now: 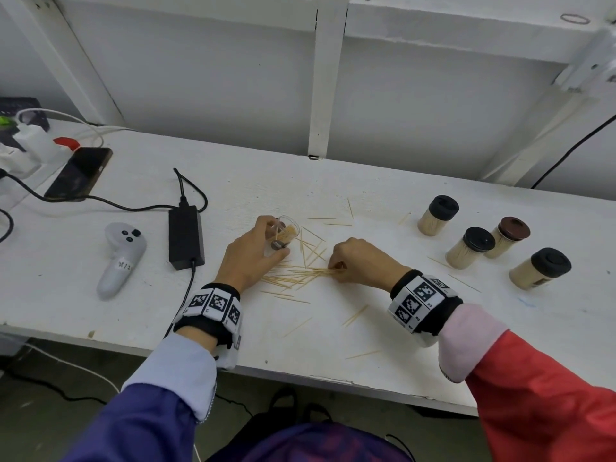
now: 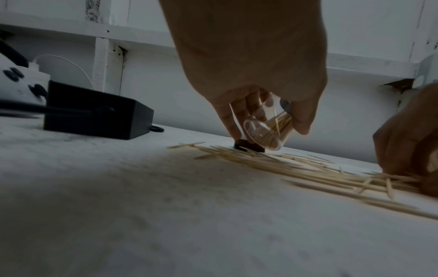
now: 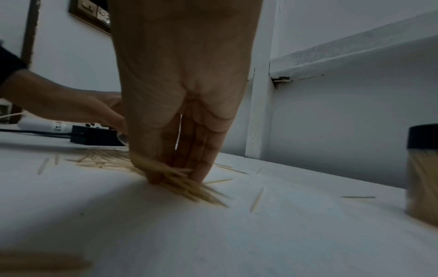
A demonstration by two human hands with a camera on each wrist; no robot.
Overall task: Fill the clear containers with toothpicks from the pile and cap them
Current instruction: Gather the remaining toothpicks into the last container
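Right hand [image 1: 358,261] at 6 o'clock on white table [image 1: 383,331], fingers pinching a bundle from toothpick pile [image 1: 300,273]. Left hand [image 1: 255,251] at 9 o'clock of it grips tilted clear container [image 1: 287,230], partly filled, dark cap [image 2: 249,145] lying beneath. Four capped full containers [image 1: 473,246] at 3 o'clock.

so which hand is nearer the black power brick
Left. The left hand sits just right of the power brick, holding a clear container; the right hand is farther right, pinching toothpicks.
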